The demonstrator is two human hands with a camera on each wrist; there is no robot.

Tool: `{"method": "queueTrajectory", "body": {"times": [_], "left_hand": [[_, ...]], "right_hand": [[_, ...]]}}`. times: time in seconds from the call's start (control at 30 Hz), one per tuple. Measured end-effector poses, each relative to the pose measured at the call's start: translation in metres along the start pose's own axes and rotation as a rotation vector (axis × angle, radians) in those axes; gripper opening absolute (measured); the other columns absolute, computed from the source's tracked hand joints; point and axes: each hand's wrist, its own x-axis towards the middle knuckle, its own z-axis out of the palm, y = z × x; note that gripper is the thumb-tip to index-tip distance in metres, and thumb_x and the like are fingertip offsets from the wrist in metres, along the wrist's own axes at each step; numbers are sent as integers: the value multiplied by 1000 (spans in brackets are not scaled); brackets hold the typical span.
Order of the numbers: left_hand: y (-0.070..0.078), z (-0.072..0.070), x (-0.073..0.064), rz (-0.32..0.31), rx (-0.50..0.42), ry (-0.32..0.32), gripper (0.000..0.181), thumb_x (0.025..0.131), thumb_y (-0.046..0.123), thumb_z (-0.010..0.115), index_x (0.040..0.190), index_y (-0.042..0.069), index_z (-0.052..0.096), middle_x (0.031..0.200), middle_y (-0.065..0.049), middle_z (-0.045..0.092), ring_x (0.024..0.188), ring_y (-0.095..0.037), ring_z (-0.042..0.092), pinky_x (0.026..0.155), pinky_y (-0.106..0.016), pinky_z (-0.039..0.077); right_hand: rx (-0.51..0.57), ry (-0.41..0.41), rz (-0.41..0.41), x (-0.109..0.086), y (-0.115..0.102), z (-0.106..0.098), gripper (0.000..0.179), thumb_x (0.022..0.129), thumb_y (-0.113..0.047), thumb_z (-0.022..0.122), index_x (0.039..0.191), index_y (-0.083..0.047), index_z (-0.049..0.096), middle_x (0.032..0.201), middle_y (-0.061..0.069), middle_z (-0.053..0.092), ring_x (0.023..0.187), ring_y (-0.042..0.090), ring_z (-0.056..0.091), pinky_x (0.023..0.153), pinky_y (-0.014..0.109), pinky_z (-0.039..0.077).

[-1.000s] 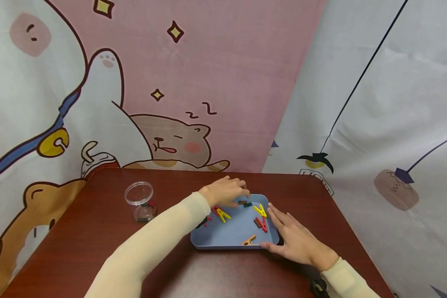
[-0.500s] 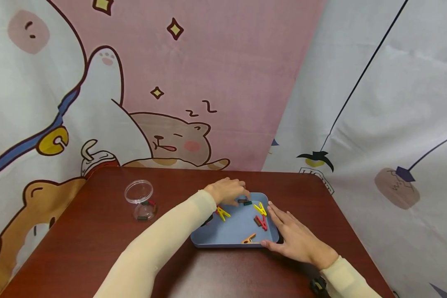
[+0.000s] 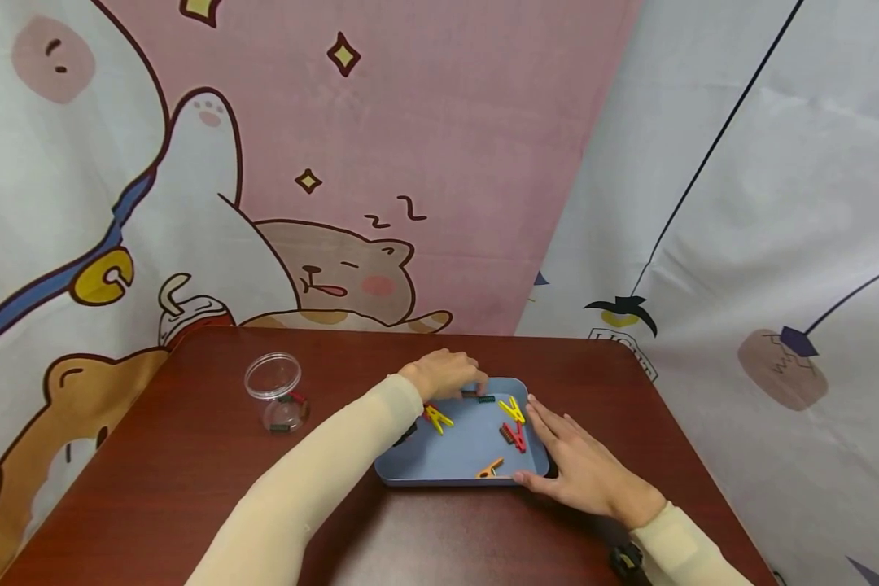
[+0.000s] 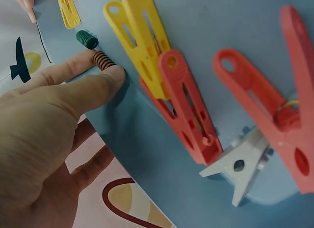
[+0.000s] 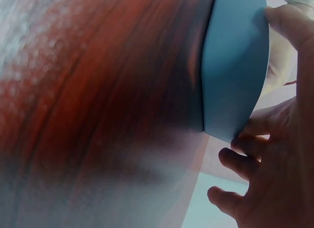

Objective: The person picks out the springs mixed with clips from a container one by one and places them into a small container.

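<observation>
My left hand (image 3: 443,376) reaches over the far side of the blue tray (image 3: 432,464). In the left wrist view its thumb and index finger pinch a copper-and-black coil spring (image 4: 103,60). A green coil spring (image 4: 87,39) lies just beyond. Nearby are yellow clothespins (image 4: 142,41), red clothespins (image 4: 191,110) and a grey-white clip (image 4: 240,161). My right hand (image 3: 586,468) rests against the tray's right side, fingers extended along the rim and thumb at the near corner. In the right wrist view, fingertips touch the tray's outer wall (image 5: 235,66).
A clear plastic jar (image 3: 284,411) stands left of the tray, with green and red pieces inside. An orange clothespin (image 3: 491,469) and another brown spring (image 3: 506,435) lie in the tray. The brown table (image 3: 381,553) meets a printed cloth (image 3: 469,163) behind.
My left fingers have come down and closed on the copper-and-black spring, which lay beside the green one. The right hand stays at the tray's edge.
</observation>
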Motion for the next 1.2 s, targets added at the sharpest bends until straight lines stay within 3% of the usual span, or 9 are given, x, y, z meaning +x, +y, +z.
{"method": "queueTrajectory", "body": {"times": [0.23,0.5,1.2], "left_hand": [[-1,-2,-3,-9,-6,4,38,104,25,89,139,36,79,136,11,81,121,-14,73,109,-38,62],[1,-6,-9,-20,5,5,35,106,35,87,140,33,80,140,9,79,124,-13,74,110,-41,61],[8,-14,-33,-18,40,82,35,107,42,86,139,30,81,138,7,77,127,-14,75,110,-43,61]], "right_hand": [[-3,11,-10,1,0,-2,116,103,-86,66,181,-4,39,193,16,33,173,42,46,137,75,36],[-14,9,-12,2,-2,-4,118,102,-88,65,181,-4,39,192,15,34,173,41,45,138,75,36],[-77,26,-19,0,0,-4,119,100,-90,64,181,-6,40,192,12,36,178,37,38,142,72,29]]}}
